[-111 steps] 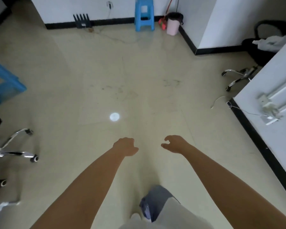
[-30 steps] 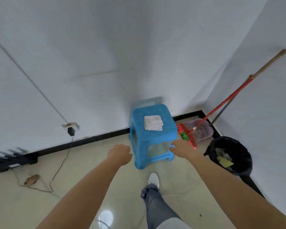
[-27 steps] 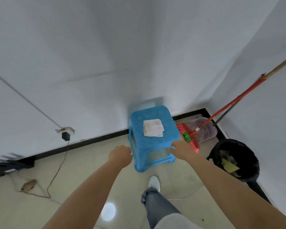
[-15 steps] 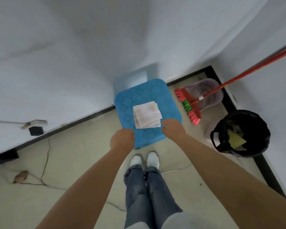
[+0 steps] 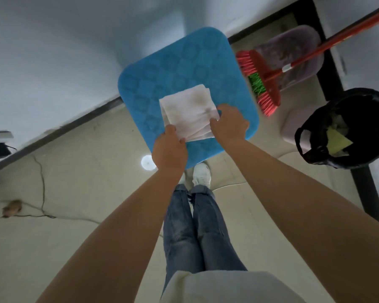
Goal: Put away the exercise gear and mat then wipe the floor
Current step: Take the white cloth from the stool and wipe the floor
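A folded white cloth [image 5: 187, 111] with faint stains lies on the seat of a blue plastic stool [image 5: 179, 62] in the room's corner. My left hand [image 5: 170, 147] pinches the cloth's near left corner. My right hand [image 5: 229, 123] grips its near right edge, fingers curled over the fabric. Both hands are at the stool's near side, directly above my feet. No exercise gear or mat is in view.
A red broom [image 5: 264, 78] leans over a pale dustpan [image 5: 293, 53] right of the stool. A bin with a black liner [image 5: 346, 130] stands further right against the wall. A cable [image 5: 42, 184] and a small brown object [image 5: 11, 208] lie on the beige floor [image 5: 85, 171] at left.
I walked across the room to the corner stool and leaned over it. Both hands, empty before, have come onto the cloth and taken hold of its near edge.
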`<action>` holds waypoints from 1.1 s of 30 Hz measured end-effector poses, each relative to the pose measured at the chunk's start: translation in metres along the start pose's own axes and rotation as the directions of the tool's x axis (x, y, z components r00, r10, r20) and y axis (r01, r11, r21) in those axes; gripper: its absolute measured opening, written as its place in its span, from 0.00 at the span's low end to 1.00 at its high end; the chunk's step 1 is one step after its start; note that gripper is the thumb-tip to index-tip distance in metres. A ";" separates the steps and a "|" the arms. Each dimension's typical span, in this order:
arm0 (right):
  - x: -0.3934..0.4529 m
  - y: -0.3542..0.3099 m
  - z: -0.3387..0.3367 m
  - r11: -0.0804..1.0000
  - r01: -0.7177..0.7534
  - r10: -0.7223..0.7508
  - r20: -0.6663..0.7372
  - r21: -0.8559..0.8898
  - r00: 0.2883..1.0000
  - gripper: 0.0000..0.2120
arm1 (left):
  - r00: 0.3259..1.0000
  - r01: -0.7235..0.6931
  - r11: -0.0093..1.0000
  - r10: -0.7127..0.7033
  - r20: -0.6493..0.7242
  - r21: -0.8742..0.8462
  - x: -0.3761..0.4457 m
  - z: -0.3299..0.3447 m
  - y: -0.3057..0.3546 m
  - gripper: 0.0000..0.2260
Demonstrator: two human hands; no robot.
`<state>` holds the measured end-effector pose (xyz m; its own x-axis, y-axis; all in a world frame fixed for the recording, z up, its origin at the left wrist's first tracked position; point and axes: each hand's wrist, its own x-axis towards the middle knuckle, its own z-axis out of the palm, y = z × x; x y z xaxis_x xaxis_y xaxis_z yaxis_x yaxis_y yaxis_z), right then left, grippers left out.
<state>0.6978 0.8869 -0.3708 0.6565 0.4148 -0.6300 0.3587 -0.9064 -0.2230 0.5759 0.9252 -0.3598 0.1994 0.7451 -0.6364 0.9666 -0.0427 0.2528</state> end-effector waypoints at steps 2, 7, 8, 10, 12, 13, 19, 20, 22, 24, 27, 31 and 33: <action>0.000 -0.002 0.000 0.998 -0.026 0.026 -0.001 0.058 1.000 0.14 | 0.999 0.027 0.998 -0.029 -0.040 -0.057 0.003 0.005 -0.002 0.14; -0.008 -0.008 -0.008 0.967 -0.052 0.054 -0.005 0.249 0.999 0.16 | 0.991 0.006 0.967 -0.039 -0.125 -0.256 -0.001 -0.006 0.004 0.11; -0.012 -0.009 -0.009 0.958 -0.037 0.043 -0.016 0.284 0.999 0.18 | 0.988 0.006 0.956 -0.050 -0.144 -0.292 -0.003 -0.011 0.003 0.10; -0.022 -0.010 -0.005 0.951 0.019 -0.013 -0.019 0.309 1.000 0.20 | 0.983 0.002 0.955 -0.056 -0.173 -0.296 -0.004 -0.018 -0.004 0.09; -0.029 -0.008 0.003 0.967 0.075 -0.080 0.011 0.244 0.997 0.21 | 0.988 -0.019 0.975 -0.015 -0.153 -0.220 -0.002 -0.019 -0.012 0.09; -0.030 -0.006 0.008 0.981 0.094 -0.102 0.037 0.171 0.994 0.20 | 0.993 -0.032 0.987 0.014 -0.117 -0.157 0.000 -0.018 -0.014 0.09; -0.024 0.014 0.031 0.910 0.299 -0.381 -0.298 -0.286 0.875 0.17 | 0.971 -0.214 0.953 0.231 -0.059 0.213 0.012 -0.006 -0.024 0.05; -0.021 0.019 0.032 0.869 0.351 -0.460 -0.308 -0.348 0.833 0.16 | 0.947 -0.288 0.920 0.314 -0.062 0.266 0.011 -0.005 -0.024 0.04; -0.016 0.030 0.032 0.781 0.442 -0.588 -0.280 -0.442 0.759 0.14 | 0.910 -0.370 0.845 0.414 -0.034 0.385 0.012 -0.004 -0.028 0.10; -0.009 0.041 0.028 0.693 0.528 -0.692 -0.248 -0.491 0.678 0.12 | 0.889 -0.416 0.797 0.457 0.012 0.438 0.013 -0.003 -0.033 0.13; -0.001 0.048 0.022 0.567 0.602 -0.794 -0.178 -0.561 0.581 0.08 | 0.820 -0.514 0.675 0.568 0.072 0.530 0.018 -0.007 -0.029 0.16; 0.007 0.040 0.022 0.490 0.648 -0.849 -0.152 -0.583 0.505 0.15 | 0.757 -0.571 0.549 0.640 0.133 0.610 0.020 -0.010 -0.027 0.15; 0.006 0.037 0.023 0.494 0.657 -0.847 -0.145 -0.569 0.511 0.16 | 0.747 -0.580 0.515 0.645 0.161 0.632 0.018 -0.012 -0.030 0.15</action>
<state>0.7000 0.8536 -0.4000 0.1281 0.9914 -0.0253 0.9864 -0.1300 -0.1006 0.5485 0.9483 -0.3703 0.7980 0.4224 -0.4298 0.4836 -0.8744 0.0386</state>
